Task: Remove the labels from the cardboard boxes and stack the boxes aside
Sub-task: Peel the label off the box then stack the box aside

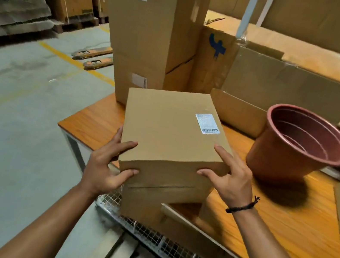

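Just below tall box, at near left corner of table, left of pot: small box perched on lower box, centre frame.
Clasped round near left corner by left hand; only pressed by right hand, fingers straight on near right corner. Could slide left off table edge if tugged with so uneven a hold. Could tear label, upper right of top face, if peeled fast. Label print too small to read; lower box partly hidden behind cardboard flap.
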`<state>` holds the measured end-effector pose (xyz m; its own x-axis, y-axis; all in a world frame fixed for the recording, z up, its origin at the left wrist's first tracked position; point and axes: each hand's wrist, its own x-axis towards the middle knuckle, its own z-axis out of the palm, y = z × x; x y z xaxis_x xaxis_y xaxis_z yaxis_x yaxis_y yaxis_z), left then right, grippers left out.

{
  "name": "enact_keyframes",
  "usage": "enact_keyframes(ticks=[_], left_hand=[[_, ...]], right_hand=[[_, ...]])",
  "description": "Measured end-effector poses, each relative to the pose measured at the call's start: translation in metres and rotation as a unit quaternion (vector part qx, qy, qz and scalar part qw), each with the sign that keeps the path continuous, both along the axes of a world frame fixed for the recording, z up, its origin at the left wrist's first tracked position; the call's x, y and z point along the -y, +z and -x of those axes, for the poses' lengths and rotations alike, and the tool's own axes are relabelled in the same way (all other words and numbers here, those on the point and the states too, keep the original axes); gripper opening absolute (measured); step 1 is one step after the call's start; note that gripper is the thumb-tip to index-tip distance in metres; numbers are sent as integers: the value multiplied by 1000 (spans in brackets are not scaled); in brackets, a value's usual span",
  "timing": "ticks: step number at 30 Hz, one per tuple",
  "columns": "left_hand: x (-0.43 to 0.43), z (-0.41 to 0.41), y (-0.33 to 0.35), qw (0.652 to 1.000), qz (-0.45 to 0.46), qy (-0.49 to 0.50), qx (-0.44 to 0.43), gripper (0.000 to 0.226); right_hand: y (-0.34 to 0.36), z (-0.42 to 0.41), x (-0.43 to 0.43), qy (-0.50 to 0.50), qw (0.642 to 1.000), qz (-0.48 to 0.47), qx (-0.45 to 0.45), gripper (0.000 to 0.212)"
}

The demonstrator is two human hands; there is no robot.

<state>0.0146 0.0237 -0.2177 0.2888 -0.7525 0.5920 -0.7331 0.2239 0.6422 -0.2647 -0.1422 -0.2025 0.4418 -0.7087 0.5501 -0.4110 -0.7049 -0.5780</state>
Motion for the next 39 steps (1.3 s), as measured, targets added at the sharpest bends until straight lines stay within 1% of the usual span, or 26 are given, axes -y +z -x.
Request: enact_keyframes(ticks=[2, 6, 10, 13, 15, 17, 18, 20, 21, 22, 24, 26, 27, 28, 31, 32, 34, 37, 39], left_hand=[[16, 9, 1, 999, -5, -40, -6, 63], [62, 24, 6, 996, -26, -90, 7, 61], [104, 32, 8, 992, -69, -101, -3, 68], [119, 30, 9, 994, -65, -91, 7, 63], [127, 28, 10, 995, -53, -75, 34, 57], [132, 28, 14, 995, -60, -38, 71, 62], [135, 29, 16, 992, -61, -10, 109, 65], [141, 32, 20, 971, -46, 56, 227, 70], [144, 35, 23, 959, -37, 80, 269, 71], [147, 38, 27, 951, -30, 96, 292, 68], [154, 46, 40, 948, -34, 104, 298, 61], [167, 56, 58, 953, -74, 78, 284, 57], [176, 63, 67, 952, -109, 54, 280, 56], [185, 70, 75, 948, -148, 29, 282, 56], [214, 86, 87, 916, -252, -41, 309, 55], [222, 90, 87, 908, -273, -65, 310, 53], [233, 94, 86, 900, -303, -106, 294, 51], [234, 94, 83, 895, -323, -122, 283, 52], [233, 93, 84, 893, -328, -122, 284, 52]], right_hand=[[2, 20, -4, -35, 999, 23, 15, 73], [4, 49, 1, -103, 992, 57, 34, 67], [-5, 66, 16, -143, 988, 36, 50, 65], [-20, 76, 27, -129, 990, -4, 49, 60], [-24, 79, 31, -105, 993, -19, 47, 55], [-22, 79, 34, -102, 994, -1, 35, 49], [-19, 80, 37, -110, 993, 30, 19, 48], [-15, 85, 46, -105, 989, 104, -15, 47], [-12, 89, 51, -83, 989, 124, -19, 49], [-9, 93, 57, -54, 991, 123, -10, 52], [2, 97, 73, -11, 996, 90, 29, 51], [18, 93, 96, -16, 997, 57, 39, 35], [28, 90, 109, -24, 999, 43, 24, 27], [37, 86, 121, -29, 999, 28, -5, 25], [63, 72, 149, -23, 991, -19, -132, 41], [69, 67, 156, -17, 983, -28, -179, 40], [79, 56, 167, 3, 965, -31, -260, 34], [94, 38, 175, 27, 933, -46, -355, 46], [102, 29, 180, 42, 910, -69, -408, 47]])
